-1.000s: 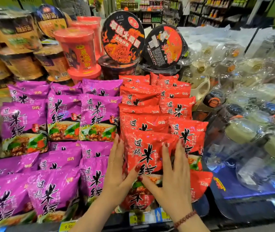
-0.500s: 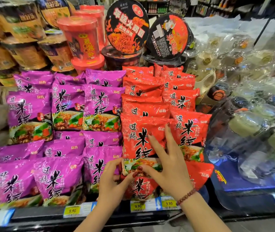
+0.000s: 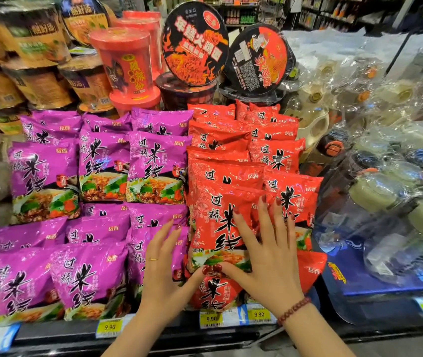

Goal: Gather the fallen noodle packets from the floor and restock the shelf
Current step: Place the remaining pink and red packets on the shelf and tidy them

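A red noodle packet [image 3: 220, 222] stands at the front of the red stack on the shelf [image 3: 179, 333], leaning back against more red packets [image 3: 243, 140] behind it. Both hands work as a loose grip, fingers spread wide and nothing pinched. The right hand [image 3: 267, 261] lies flat on the packet's front, fingers fanned upward across the print, its thumb meeting the left thumb at the packet's lower edge. The left hand [image 3: 162, 269] rests beside it, palm over the neighbouring purple packets [image 3: 97, 279], with only the thumb reaching the red one. A beaded bracelet [image 3: 294, 309] circles the right wrist. Yellow price tags [image 3: 211, 318] line the shelf edge below. Cup and bowl noodles [image 3: 125, 65] stand on the tier above.
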The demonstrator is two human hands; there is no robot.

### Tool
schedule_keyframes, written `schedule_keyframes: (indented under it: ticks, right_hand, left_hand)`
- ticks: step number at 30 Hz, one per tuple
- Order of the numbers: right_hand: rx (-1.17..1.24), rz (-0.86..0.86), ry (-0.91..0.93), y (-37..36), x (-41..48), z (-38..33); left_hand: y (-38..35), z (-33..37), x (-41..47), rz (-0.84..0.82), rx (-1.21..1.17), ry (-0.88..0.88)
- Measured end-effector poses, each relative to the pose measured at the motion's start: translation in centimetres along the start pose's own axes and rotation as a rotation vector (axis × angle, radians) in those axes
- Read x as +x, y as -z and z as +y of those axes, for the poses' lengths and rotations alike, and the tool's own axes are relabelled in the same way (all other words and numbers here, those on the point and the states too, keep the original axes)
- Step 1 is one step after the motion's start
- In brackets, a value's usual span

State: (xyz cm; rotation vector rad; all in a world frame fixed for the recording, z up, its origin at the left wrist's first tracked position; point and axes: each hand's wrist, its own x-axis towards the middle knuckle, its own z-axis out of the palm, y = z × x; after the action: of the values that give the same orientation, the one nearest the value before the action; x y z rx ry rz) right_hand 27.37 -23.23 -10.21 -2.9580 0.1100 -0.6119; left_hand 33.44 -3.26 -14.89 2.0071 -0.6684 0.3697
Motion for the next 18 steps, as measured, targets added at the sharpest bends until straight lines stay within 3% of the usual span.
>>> schedule_keyframes:
  ticks: [4, 10, 18]
  right_hand:
    - [-0.004, -0.02, 0.041, -0.1, 0.8, -0.3]
    - [-0.007, -0.143, 0.11, -0.8, 2.2, 0.1]
    - [0.021, -0.174, 0.131, -0.9, 2.0, 0.5]
  left_hand:
    - [-0.3, 0.3, 3.0, -0.023, 0.193, -0.352]
    - [-1.3, -1.5, 5.4, -0.163, 0.249, -0.28]
    - [-2.1, -1.6, 4.5, -0.18, 0.258, -0.239]
